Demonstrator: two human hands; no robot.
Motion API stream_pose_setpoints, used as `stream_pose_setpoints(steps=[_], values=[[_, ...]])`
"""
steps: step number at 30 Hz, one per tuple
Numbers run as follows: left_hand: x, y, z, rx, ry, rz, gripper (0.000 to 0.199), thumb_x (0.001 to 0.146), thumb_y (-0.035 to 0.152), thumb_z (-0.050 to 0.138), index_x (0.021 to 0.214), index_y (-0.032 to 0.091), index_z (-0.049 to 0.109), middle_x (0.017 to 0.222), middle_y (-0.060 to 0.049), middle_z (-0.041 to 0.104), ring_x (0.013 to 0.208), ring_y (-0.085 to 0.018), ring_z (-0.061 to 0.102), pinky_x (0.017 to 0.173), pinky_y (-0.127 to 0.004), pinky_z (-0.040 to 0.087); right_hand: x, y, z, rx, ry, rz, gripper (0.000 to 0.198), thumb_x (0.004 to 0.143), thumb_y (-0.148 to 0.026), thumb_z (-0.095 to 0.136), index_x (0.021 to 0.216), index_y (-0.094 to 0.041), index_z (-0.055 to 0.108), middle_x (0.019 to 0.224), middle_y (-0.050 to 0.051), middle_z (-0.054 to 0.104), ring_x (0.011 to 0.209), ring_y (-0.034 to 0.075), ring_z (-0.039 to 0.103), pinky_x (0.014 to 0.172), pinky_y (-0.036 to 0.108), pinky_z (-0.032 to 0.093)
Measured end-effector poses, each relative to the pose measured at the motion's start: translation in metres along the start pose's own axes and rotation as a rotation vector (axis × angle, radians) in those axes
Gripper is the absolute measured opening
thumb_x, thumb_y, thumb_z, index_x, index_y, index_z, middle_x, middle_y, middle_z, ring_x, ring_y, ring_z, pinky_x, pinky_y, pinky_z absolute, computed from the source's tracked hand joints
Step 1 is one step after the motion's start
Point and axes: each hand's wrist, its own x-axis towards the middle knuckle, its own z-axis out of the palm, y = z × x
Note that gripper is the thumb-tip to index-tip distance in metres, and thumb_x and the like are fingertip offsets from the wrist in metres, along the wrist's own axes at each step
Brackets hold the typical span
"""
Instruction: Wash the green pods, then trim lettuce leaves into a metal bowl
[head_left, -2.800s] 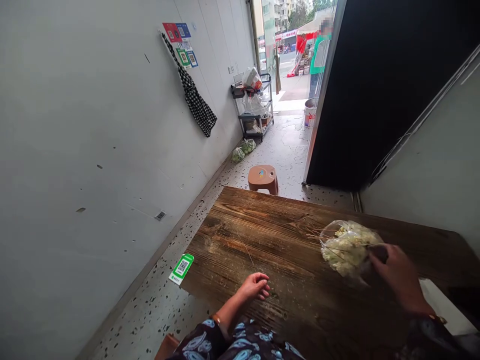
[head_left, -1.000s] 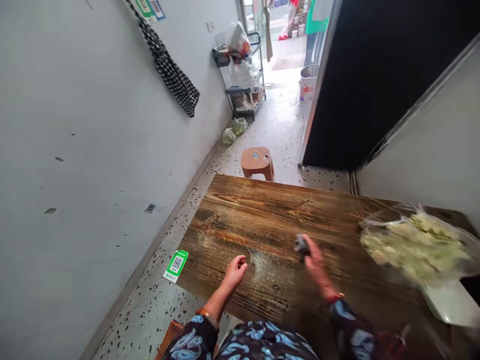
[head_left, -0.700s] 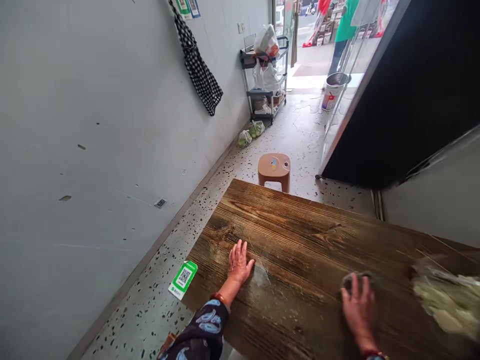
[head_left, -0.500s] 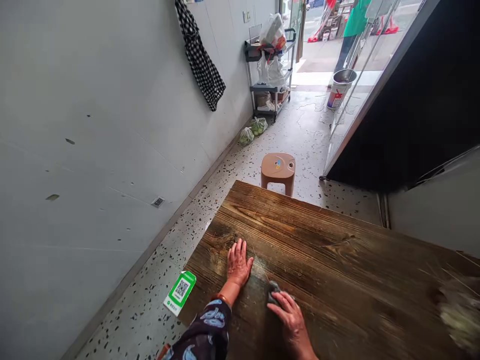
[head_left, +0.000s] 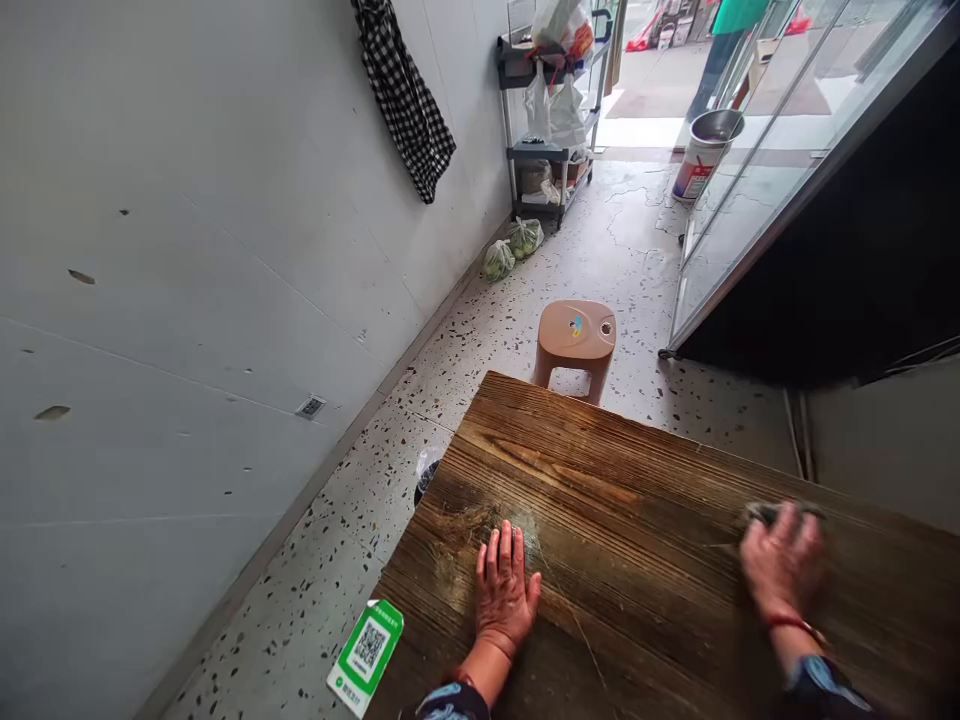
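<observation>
Brown wood with dark stripes makes the top of the table. The left hand lies flat on it, palm down, fingers straight and a little apart, holding nothing. Well over to the right, the right hand looks a bit blurry. Its fingers bend over a grey rag, which pokes out past the fingertips, low over the wood. I cannot tell how hard they squeeze. At the table's left edge is a green and white card. Past the far edge, a brown stool stands on the spotty floor.
</observation>
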Motion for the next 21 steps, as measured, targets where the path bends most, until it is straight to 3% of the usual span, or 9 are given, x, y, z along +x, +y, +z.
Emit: stream_pose_setpoints(steps=[4, 7, 9, 12, 14, 18, 21], values=[[-0.001, 0.000, 0.002, -0.011, 0.011, 0.003, 0.068, 0.088, 0.037, 0.053, 0.151, 0.016, 0.040, 0.153, -0.013, 0.044, 0.141, -0.030, 0.034, 0.118, -0.049, 0.020, -0.001, -0.154, 0.044, 0.096, -0.205, -0.248, 0.054, 0.093, -0.025, 0.043, 0.145, -0.016, 0.045, 0.153, 0.018, 0.039, 0.138, 0.037, 0.039, 0.107, 0.057, 0.038], [-0.002, -0.001, 0.000, -0.009, -0.008, -0.005, 0.066, 0.087, 0.038, 0.054, 0.148, 0.015, 0.044, 0.154, -0.013, 0.043, 0.141, -0.031, 0.034, 0.117, -0.049, 0.021, -0.053, -0.258, 0.047, 0.333, -0.384, -0.520, 0.051, 0.093, -0.012, 0.039, 0.140, -0.023, 0.054, 0.150, 0.012, 0.047, 0.141, 0.030, 0.039, 0.111, 0.053, 0.036], [-0.002, -0.002, -0.003, -0.023, -0.041, 0.005, 0.066, 0.087, 0.040, 0.054, 0.147, 0.015, 0.046, 0.152, -0.014, 0.046, 0.138, -0.032, 0.037, 0.115, -0.050, 0.024, -0.099, -0.301, 0.037, 0.541, -0.516, -0.707, 0.050, 0.092, -0.009, 0.042, 0.135, -0.028, 0.059, 0.143, 0.009, 0.055, 0.135, 0.027, 0.047, 0.110, 0.049, 0.041], [-0.002, -0.003, -0.006, -0.057, -0.084, 0.028, 0.065, 0.086, 0.042, 0.054, 0.146, 0.016, 0.048, 0.146, -0.015, 0.052, 0.135, -0.033, 0.041, 0.111, -0.050, 0.029, -0.126, -0.315, 0.022, 0.802, -0.655, -0.823, 0.052, 0.094, -0.012, 0.043, 0.139, -0.034, 0.054, 0.136, 0.004, 0.062, 0.124, 0.020, 0.057, 0.104, 0.040, 0.050], [-0.003, -0.003, -0.006, -0.064, -0.090, 0.009, 0.065, 0.087, 0.041, 0.053, 0.147, 0.016, 0.046, 0.150, -0.014, 0.048, 0.137, -0.033, 0.038, 0.112, -0.051, 0.029, -0.101, -0.297, 0.024, 0.834, -0.584, -0.745, 0.055, 0.095, -0.012, 0.039, 0.146, -0.031, 0.045, 0.143, 0.006, 0.056, 0.130, 0.019, 0.054, 0.108, 0.040, 0.047], [-0.004, -0.002, -0.005, -0.069, -0.053, -0.023, 0.071, 0.087, 0.043, 0.053, 0.151, 0.014, 0.039, 0.155, -0.013, 0.041, 0.142, -0.032, 0.032, 0.114, -0.051, 0.027, -0.011, -0.256, 0.055, 0.462, -0.313, -0.468, 0.054, 0.097, -0.019, 0.038, 0.151, -0.020, 0.037, 0.156, 0.014, 0.040, 0.144, 0.027, 0.037, 0.116, 0.052, 0.035], [-0.004, -0.002, -0.006, -0.081, -0.034, -0.017, 0.076, 0.087, 0.050, 0.054, 0.151, 0.014, 0.038, 0.156, -0.014, 0.040, 0.142, -0.032, 0.032, 0.114, -0.051, 0.028, 0.019, -0.279, 0.084, 0.222, -0.294, -0.376, 0.053, 0.097, -0.025, 0.041, 0.148, -0.014, 0.040, 0.156, 0.019, 0.036, 0.145, 0.033, 0.032, 0.115, 0.057, 0.032]])
